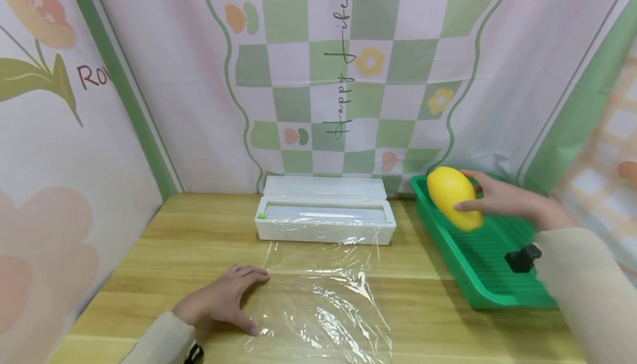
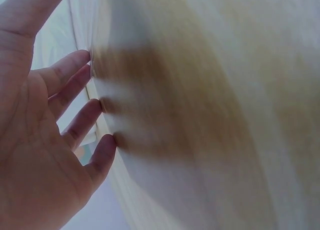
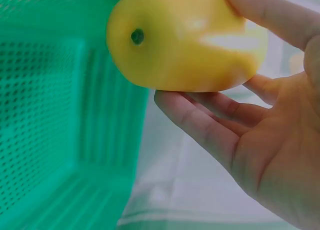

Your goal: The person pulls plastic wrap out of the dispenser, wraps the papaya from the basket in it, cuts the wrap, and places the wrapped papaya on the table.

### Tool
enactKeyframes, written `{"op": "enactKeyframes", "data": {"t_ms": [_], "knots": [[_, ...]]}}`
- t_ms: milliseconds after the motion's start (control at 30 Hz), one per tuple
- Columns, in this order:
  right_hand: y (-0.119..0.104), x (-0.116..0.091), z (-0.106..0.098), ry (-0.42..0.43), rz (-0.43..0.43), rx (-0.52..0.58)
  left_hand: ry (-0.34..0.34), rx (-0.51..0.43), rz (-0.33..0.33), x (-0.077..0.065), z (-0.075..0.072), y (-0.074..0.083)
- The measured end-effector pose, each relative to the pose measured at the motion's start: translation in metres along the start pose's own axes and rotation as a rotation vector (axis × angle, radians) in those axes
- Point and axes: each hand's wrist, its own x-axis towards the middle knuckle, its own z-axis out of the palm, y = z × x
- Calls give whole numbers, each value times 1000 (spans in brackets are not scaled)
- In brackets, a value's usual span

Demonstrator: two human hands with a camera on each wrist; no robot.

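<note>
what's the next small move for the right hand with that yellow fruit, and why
Probably swing the yellow fruit left and lower it onto the clear film: the right hand holds it up at the green basket, while the film lies drawn out from the white box, the left hand at its left edge.

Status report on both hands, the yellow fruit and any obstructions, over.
Right hand gripping yellow fruit, near green basket's rim. Left hand at clear wrap's left edge. Nothing seen lying on wrap's middle.
</note>
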Motion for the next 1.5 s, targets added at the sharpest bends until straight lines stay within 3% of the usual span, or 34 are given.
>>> {"op": "enactKeyframes", "data": {"t_ms": [133, 500, 1067, 1500], "knots": [[-27, 1, 4, 10, -57, -41, 1, 1, 3, 0, 0, 0], [-80, 12, 32, -50, -168, 8, 14, -2, 22, 0, -2, 3], [-121, 30, 107, -177, -391, 99, 5, 3, 17, 0, -1, 3], [-150, 41, 161, -280, -487, 59, 2, 13, 5, 1, -1, 1]]}}
